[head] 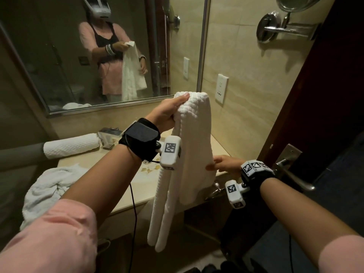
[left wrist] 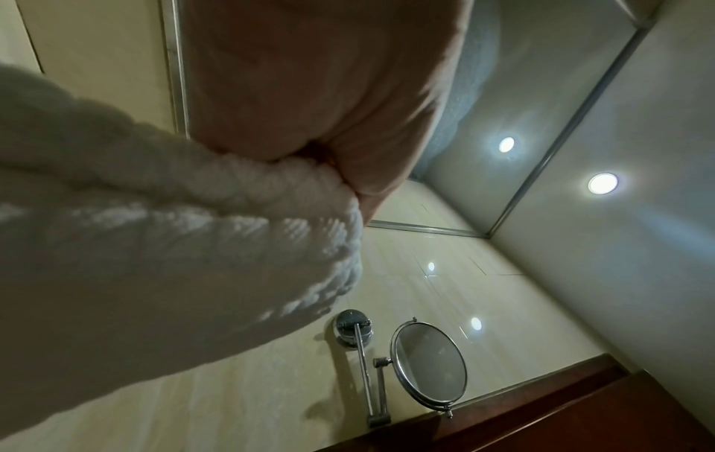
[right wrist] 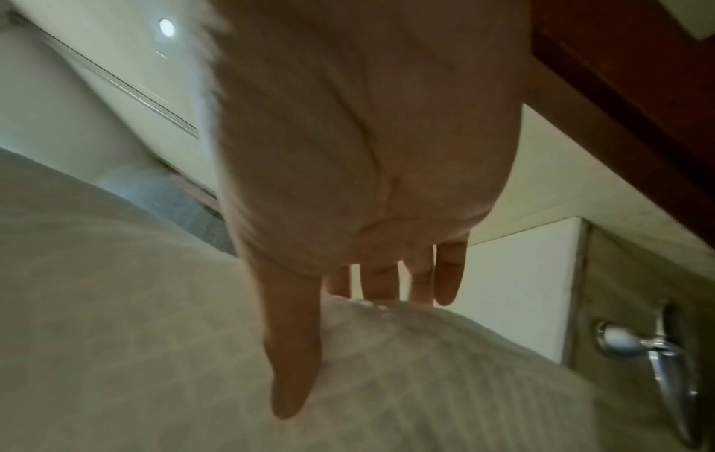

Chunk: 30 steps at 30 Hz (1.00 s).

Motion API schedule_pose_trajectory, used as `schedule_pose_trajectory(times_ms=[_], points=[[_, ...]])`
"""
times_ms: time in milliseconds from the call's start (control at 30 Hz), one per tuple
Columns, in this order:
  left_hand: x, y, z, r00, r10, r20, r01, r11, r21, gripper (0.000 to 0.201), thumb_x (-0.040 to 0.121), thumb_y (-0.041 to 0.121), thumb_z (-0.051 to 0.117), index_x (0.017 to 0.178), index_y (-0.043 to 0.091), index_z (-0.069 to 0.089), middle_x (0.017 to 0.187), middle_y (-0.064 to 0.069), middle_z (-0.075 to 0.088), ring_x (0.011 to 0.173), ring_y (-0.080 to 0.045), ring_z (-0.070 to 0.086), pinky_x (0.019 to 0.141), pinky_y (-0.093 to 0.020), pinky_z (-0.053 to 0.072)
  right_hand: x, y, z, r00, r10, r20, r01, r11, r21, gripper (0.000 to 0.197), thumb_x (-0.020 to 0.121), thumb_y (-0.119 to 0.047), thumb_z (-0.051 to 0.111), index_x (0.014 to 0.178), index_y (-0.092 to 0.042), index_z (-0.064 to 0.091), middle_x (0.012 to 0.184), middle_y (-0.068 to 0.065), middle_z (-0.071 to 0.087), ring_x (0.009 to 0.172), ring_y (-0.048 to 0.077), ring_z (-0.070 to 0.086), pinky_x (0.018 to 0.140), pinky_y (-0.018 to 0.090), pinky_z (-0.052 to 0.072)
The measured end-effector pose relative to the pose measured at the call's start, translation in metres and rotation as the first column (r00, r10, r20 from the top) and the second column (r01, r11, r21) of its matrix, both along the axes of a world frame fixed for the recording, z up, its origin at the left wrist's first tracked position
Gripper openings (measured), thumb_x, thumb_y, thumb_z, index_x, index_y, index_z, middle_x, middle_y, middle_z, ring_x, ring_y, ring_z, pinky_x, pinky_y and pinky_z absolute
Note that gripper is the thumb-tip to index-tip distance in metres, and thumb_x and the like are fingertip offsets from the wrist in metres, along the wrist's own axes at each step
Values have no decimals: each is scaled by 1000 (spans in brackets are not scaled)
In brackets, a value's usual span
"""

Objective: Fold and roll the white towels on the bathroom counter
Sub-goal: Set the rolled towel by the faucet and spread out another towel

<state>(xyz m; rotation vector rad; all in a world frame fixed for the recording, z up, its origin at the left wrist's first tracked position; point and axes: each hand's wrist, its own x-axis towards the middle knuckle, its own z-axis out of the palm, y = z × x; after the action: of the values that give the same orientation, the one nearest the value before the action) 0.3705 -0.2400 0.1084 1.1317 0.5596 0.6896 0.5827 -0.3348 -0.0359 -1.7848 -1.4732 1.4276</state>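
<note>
A white waffle-weave towel point(head: 193, 146) hangs folded lengthwise in the air, over the right end of the counter point(head: 141, 186). My left hand point(head: 177, 109) grips its bunched top edge, seen close in the left wrist view as the towel point(left wrist: 174, 260) gathered under the palm. Lower down, my right hand point(head: 213, 162) pinches the towel's right edge. Its thumb point(right wrist: 294, 351) lies on the front of the towel point(right wrist: 154, 336) and the other fingers go behind. A rolled white towel point(head: 71, 145) lies at the back left of the counter. A crumpled white towel point(head: 45, 190) sits at the front left.
A wall mirror point(head: 98, 52) backs the counter, with a small tray of toiletries point(head: 108, 134) below it. A power socket point(head: 221, 88) and a swing-arm shaving mirror point(head: 283, 26) are on the right wall. A dark wooden door with a metal handle point(head: 295, 174) stands close to my right wrist.
</note>
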Motion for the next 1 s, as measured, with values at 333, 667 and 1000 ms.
schedule_pose_trajectory(times_ms=[333, 667, 1000], points=[[-33, 7, -8, 985, 168, 40, -155, 962, -226, 23, 99, 24, 47, 101, 6, 60, 84, -13, 69, 69, -22, 70, 65, -35, 60, 15, 15, -7, 862, -462, 207, 386, 865, 321, 16, 98, -28, 50, 95, -12, 52, 90, 6, 58, 80, 21, 56, 71, 29, 43], [-71, 11, -34, 938, 317, -143, -348, 860, -374, 32, 99, 27, 46, 99, 1, 65, 82, -20, 73, 68, -31, 72, 59, -50, 57, 32, 11, 32, 736, -667, 116, 485, 639, 597, 22, 86, -35, 66, 84, -17, 54, 87, 11, 65, 79, 24, 57, 68, 30, 39], [-96, 6, -45, 891, 399, -217, -452, 821, -350, 31, 97, 31, 51, 107, 6, 64, 92, -18, 72, 74, -31, 72, 66, -48, 57, 30, -30, 62, 910, -88, 404, 9, 981, 195, 46, 68, -29, 85, 108, -20, 65, 100, -1, 72, 86, 15, 69, 78, 30, 56]])
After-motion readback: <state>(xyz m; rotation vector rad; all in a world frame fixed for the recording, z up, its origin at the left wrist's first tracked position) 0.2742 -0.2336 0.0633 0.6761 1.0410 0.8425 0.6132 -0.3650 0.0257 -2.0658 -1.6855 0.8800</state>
